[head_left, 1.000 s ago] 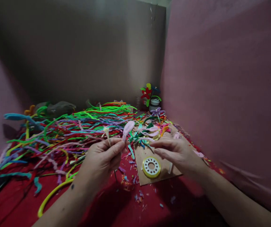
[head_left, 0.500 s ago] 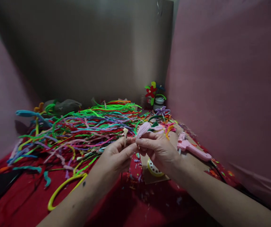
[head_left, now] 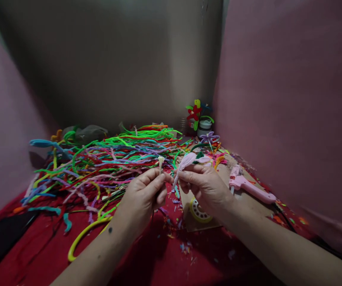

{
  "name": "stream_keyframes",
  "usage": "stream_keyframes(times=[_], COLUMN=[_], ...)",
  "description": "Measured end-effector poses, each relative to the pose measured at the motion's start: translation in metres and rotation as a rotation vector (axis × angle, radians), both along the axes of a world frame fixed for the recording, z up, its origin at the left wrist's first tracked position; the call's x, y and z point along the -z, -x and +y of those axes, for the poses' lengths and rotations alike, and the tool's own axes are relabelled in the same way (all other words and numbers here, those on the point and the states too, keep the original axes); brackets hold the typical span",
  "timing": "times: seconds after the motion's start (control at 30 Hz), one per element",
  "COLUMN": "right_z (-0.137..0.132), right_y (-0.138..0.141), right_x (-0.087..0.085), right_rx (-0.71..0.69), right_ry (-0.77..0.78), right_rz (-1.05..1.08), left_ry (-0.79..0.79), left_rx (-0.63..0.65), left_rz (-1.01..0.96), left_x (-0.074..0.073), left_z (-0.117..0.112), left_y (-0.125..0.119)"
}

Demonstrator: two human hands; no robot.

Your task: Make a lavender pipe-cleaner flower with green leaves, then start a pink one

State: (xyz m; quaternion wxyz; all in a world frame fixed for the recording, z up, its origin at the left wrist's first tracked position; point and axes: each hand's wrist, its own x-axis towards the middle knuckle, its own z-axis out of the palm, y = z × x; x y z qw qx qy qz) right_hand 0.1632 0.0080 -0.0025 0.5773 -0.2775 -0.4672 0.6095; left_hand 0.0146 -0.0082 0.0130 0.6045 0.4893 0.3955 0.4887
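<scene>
Pinched upright between the thumb and fingers of my left hand (head_left: 148, 188) is a thin stem with a pale cream tuft (head_left: 160, 160) at its top. My right hand (head_left: 205, 184), just beside it, grips a pale pink pipe-cleaner petal (head_left: 186, 161) between thumb and fingers. The petal is a bent loop with its narrow end pointing down and left. A small gap lies between the two hands. Behind the right hand, another pale pink petal shape (head_left: 203, 159) shows, and I cannot tell whether it is joined to the held one.
A wide heap of coloured pipe cleaners (head_left: 123, 153) covers the back left. On the right, a pink glue gun (head_left: 250, 187) lies on cardboard (head_left: 189, 222) near a yellow spool (head_left: 200, 212). Pipe-cleaner flowers (head_left: 194, 113) stand at the back by a jar (head_left: 205, 126). A yellow ring (head_left: 78, 240) lies front left.
My hands have drawn slightly apart, so the petal's narrow end now shows clear of the left fingers. The whole view has shifted a little, with the scene sliding right.
</scene>
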Motion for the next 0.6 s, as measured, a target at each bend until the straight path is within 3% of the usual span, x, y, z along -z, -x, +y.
stream_keyframes(times=[0.3,0.6], right_z=[0.0028,-0.004], right_y=[-0.0022,0.0027], right_x=[0.0016,-0.0002], right_rx=[0.022,0.002], right_ry=[-0.055,0.025], right_rz=[-0.026,-0.003], left_ry=[-0.005,-0.083], left_rx=[0.004,-0.085], left_rz=[-0.063,0.025], left_x=[0.0044,0.008], left_z=[0.0012,-0.001], left_y=[-0.002,-0.0035])
